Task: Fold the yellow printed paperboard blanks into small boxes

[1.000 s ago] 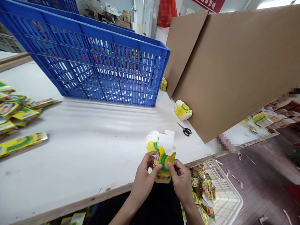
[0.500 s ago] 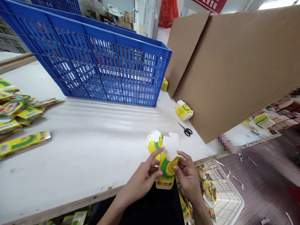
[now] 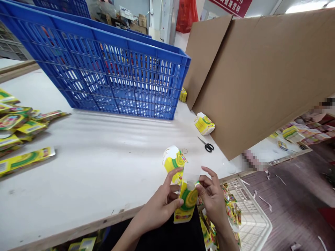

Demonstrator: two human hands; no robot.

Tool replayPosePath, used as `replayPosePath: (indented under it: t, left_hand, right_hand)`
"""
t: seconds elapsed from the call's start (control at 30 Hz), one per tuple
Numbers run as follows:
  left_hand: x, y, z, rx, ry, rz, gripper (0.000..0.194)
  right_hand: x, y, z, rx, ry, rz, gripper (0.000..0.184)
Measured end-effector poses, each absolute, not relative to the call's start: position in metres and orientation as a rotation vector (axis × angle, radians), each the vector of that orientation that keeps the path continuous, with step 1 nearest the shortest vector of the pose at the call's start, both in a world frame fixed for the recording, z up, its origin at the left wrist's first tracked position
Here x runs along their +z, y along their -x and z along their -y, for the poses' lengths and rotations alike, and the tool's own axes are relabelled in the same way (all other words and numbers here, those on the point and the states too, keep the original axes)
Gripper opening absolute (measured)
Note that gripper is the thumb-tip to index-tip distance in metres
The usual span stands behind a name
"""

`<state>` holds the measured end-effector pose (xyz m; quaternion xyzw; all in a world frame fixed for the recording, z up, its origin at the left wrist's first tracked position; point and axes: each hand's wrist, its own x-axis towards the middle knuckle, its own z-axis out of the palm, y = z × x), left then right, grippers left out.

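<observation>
Left of the blue crate, a loose pile of yellow packs lay on the white table, with a single long pack on the crate's near-left side. On the near side of the crate, beyond the table's front edge, the left hand was narrowed on the left edge of a yellow-and-green carton: thumb flat on its front face, index finger stretched up along its side, the other fingers bent behind. A stack of yellow cartons and a thin ring lay nearer than the crate's right end. The held carton was upright, its top open, nearer than that same end. Right of the crate were a yellow bundle and, nearer, black scissors. The right hand, nearer than the crate and to its right, was half spread, thumb and a curled finger closed on the carton's upper right edge, index finger raised clear.
</observation>
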<state>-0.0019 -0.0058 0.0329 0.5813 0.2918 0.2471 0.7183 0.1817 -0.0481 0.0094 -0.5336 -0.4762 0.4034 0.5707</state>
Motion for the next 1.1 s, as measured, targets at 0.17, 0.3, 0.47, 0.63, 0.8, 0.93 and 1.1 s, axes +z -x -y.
replayPosePath:
  t: [0.17, 0.3, 0.47, 0.63, 0.8, 0.93, 1.1]
  left_hand:
    - [0.025, 0.000, 0.005, 0.602, -1.297, -0.687, 0.061]
    - [0.023, -0.001, 0.004, 0.664, -1.321, -0.743, 0.055]
    - [0.026, -0.005, 0.005, 0.688, -1.358, -0.798, 0.051]
    - [0.028, -0.010, 0.008, 0.650, -1.427, -0.822, 0.047]
    - [0.030, -0.010, 0.005, 0.640, -1.326, -0.770, 0.050]
    - [0.029, -0.009, 0.003, 0.648, -1.180, -0.731, 0.053]
    - [0.027, -0.007, 0.002, 0.671, -1.096, -0.690, 0.054]
  right_hand:
    - [0.007, -0.182, 0.045, 0.937, 1.263, 1.133, 0.027]
    - [0.010, -0.189, 0.045, 0.748, 1.266, 1.284, 0.036]
    - [0.014, -0.192, 0.048, 0.947, 1.362, 1.295, 0.042]
    - [0.009, -0.183, 0.045, 1.073, 1.486, 1.240, 0.033]
    - [0.006, -0.180, 0.042, 1.005, 1.520, 1.248, 0.027]
    - [0.008, -0.184, 0.042, 0.999, 1.493, 1.300, 0.037]
    - [0.011, -0.191, 0.043, 0.896, 1.449, 1.231, 0.028]
